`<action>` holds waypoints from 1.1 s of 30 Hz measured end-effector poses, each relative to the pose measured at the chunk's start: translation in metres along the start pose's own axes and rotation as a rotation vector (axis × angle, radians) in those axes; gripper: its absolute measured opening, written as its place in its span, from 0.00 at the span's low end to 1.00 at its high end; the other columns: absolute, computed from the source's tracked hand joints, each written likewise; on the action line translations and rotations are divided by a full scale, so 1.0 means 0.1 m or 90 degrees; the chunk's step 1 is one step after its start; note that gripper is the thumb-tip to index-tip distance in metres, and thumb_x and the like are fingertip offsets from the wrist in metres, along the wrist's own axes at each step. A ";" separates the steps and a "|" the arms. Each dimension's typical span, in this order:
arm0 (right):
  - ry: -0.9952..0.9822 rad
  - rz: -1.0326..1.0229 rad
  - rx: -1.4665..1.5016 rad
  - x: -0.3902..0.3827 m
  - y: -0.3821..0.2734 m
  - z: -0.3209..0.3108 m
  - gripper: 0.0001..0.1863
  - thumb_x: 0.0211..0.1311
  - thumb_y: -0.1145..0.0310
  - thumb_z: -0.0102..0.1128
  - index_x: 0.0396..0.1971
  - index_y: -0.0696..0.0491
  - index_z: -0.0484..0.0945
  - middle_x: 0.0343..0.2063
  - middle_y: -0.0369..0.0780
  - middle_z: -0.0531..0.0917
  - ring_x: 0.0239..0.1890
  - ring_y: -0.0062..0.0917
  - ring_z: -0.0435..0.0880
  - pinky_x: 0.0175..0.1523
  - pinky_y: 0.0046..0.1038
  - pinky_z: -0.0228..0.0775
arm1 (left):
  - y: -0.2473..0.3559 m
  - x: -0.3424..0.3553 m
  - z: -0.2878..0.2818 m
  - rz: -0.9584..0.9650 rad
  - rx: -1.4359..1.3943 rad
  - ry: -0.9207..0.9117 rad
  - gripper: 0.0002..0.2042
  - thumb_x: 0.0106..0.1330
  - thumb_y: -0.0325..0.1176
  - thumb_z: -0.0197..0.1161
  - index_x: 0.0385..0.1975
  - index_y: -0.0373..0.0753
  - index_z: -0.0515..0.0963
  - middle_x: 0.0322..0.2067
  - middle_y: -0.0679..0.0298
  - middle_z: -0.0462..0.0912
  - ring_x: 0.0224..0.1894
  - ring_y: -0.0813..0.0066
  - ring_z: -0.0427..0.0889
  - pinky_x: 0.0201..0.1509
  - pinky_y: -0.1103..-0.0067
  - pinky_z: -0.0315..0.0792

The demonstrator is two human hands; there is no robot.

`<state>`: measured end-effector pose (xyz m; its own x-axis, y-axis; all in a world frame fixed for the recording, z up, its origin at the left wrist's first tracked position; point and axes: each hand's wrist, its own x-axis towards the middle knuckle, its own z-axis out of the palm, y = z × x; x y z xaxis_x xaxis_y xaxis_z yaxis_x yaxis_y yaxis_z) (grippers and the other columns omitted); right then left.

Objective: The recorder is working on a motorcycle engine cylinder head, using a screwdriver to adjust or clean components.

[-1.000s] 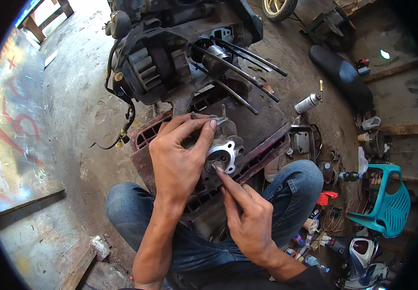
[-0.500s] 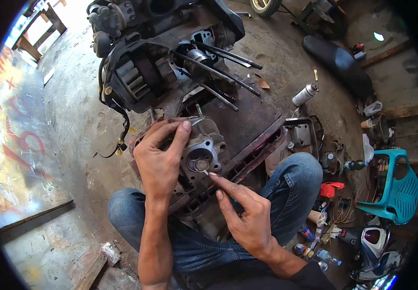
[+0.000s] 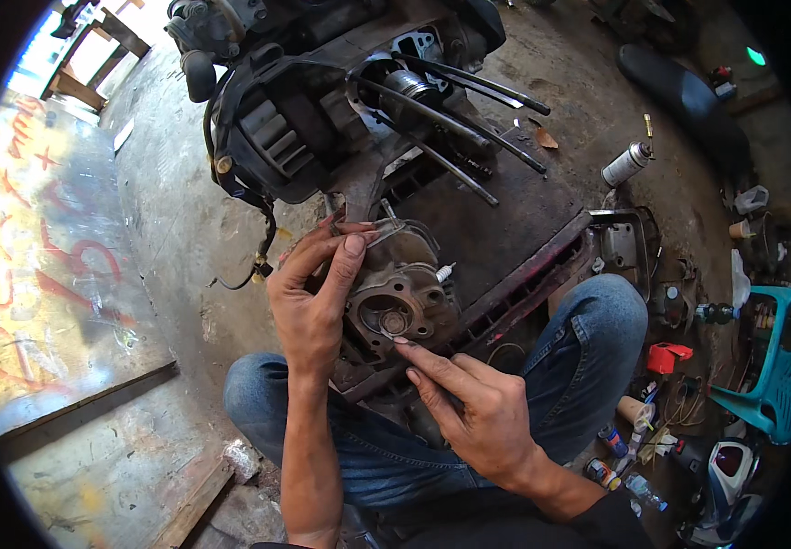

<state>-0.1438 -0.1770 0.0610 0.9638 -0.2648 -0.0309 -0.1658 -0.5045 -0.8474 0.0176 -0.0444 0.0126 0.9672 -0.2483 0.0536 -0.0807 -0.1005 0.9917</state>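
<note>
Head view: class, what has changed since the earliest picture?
The right hand drew its index fingertip back from inside the round opening to its lower rim; a white plug now shows on the right of the engine part. The left hand still holds that part.

The cylinder head (image 3: 418, 311) (grimy metal) shows its opening (image 3: 377, 306).

Dull, rough metal engine part (image 3: 414, 274); smoother metal rods (image 3: 473, 84) – faintly glossy; matt cloth jeans (image 3: 588, 348); smooth plastic chair (image 3: 785, 366)

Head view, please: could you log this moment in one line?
left grip: holding engine part | right grip: index finger at its round opening | spray can: on floor
</note>
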 end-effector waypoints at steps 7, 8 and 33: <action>0.009 0.013 -0.022 -0.01 -0.08 0.02 0.23 0.70 0.75 0.75 0.64 0.45 0.89 0.22 0.39 0.78 0.19 0.23 0.75 0.26 0.32 0.70 | -0.01 0.01 -0.01 0.000 -0.007 -0.017 0.10 0.76 0.32 0.73 0.45 0.31 0.93 0.46 0.57 0.94 0.52 0.70 0.89 0.68 0.71 0.74; 0.008 0.013 -0.026 0.00 -0.09 0.02 0.23 0.70 0.75 0.75 0.64 0.45 0.89 0.22 0.39 0.78 0.19 0.23 0.75 0.26 0.32 0.70 | -0.01 0.01 -0.01 0.002 -0.005 -0.020 0.10 0.76 0.32 0.73 0.45 0.31 0.93 0.45 0.57 0.94 0.52 0.70 0.89 0.66 0.71 0.75; 0.007 0.073 -0.004 -0.01 -0.21 -0.02 0.21 0.72 0.78 0.71 0.64 0.51 0.89 0.26 0.44 0.84 0.24 0.26 0.79 0.33 0.31 0.73 | 0.03 0.02 0.05 0.001 -0.030 -0.010 0.08 0.74 0.29 0.74 0.44 0.30 0.93 0.44 0.59 0.94 0.47 0.73 0.89 0.59 0.76 0.77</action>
<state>-0.1411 -0.1672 0.0800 0.9359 -0.3306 -0.1213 -0.2762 -0.4754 -0.8353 0.0178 -0.0498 0.0146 0.9632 -0.2634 0.0538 -0.0704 -0.0543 0.9960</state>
